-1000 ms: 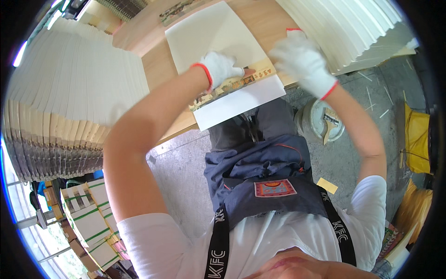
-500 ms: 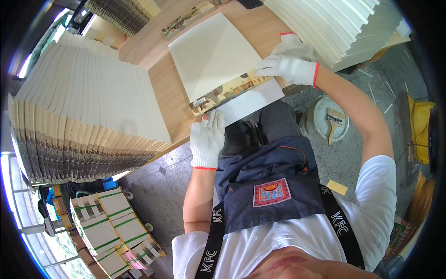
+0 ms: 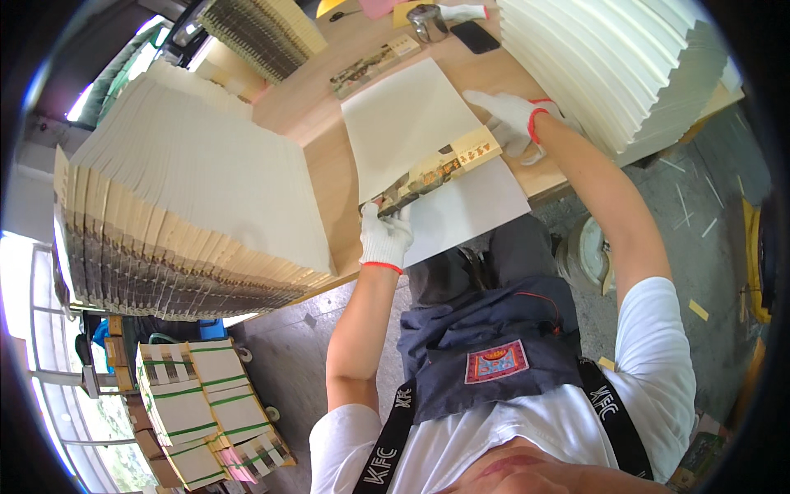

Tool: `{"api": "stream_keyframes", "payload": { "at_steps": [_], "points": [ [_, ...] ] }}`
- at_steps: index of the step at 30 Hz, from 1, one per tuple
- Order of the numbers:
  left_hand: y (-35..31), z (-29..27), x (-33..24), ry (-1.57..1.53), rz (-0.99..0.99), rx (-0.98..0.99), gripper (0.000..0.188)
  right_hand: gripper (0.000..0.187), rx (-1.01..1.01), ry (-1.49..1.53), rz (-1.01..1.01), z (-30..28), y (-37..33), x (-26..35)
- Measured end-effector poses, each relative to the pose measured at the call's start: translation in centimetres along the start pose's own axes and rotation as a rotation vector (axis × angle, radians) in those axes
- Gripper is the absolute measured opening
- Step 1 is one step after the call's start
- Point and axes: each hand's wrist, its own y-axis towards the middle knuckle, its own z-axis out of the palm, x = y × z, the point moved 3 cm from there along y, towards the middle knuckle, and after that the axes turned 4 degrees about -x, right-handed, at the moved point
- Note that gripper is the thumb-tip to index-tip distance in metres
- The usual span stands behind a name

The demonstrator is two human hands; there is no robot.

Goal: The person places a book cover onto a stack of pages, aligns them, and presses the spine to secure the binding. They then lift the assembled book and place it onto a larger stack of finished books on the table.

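Note:
A white sheet [image 3: 403, 123] lies on the wooden table before me. Along its near edge runs a cream strip printed in brown and black [image 3: 448, 169]. A plain white flap [image 3: 469, 214] extends from beneath the strip over the table's front edge. My left hand [image 3: 385, 239], in a white knit glove with a red cuff, is closed on the strip's left end, fingertips partly hidden. My right hand [image 3: 514, 114], gloved alike, is off the strip, low over the table to its right, fingers stretched out. A loose white glove [image 3: 517, 142] shows partly under it.
Tall stacks of white sheets rise at left [image 3: 206, 181] and right [image 3: 609, 66]. Beyond the sheet are a printed strip [image 3: 374, 66], a dark phone [image 3: 476, 37] and a metal cup [image 3: 428, 23]. A bucket [image 3: 586, 257] stands below right; a strapped pile [image 3: 202, 403] stands lower left.
My right hand has left the strip's right end and moved away to the right, near the loose glove. My left hand now grips the strip's left end, which has lifted and tilted a little.

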Motion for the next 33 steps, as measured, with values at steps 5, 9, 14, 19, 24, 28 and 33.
{"api": "stream_keyframes", "payload": {
  "at_steps": [5,9,14,19,24,28,33],
  "points": [
    [-0.9,0.5,-2.1,0.09,-0.027,0.044,0.017,0.055,0.428,0.526,-0.08,3.4,6.1,-2.4],
    [-4.1,0.1,-5.5,0.206,0.085,0.086,0.02,0.037,0.475,0.624,-0.215,5.5,1.9,-0.8],
    [-14.7,3.4,-9.2,0.38,0.378,0.363,0.026,0.039,0.275,0.757,-0.51,3.4,-5.1,2.3],
    [-24.1,5.8,-18.7,0.48,0.722,0.667,0.028,0.042,0.409,0.894,-0.893,3.8,-9.7,13.3],
    [-31.9,8.3,-32.7,0.576,1.209,0.79,0.024,0.044,0.445,0.786,-1.212,9.9,-16.9,28.8],
    [-35.8,10.2,-44.2,0.531,1.42,0.652,0.027,0.032,0.626,0.675,-1.497,14.6,-19.8,42.8],
    [-34.5,11.8,-53.0,0.577,1.335,0.308,0.024,0.04,0.588,0.535,-1.188,22.2,-19.9,49.5]
  ]
}}
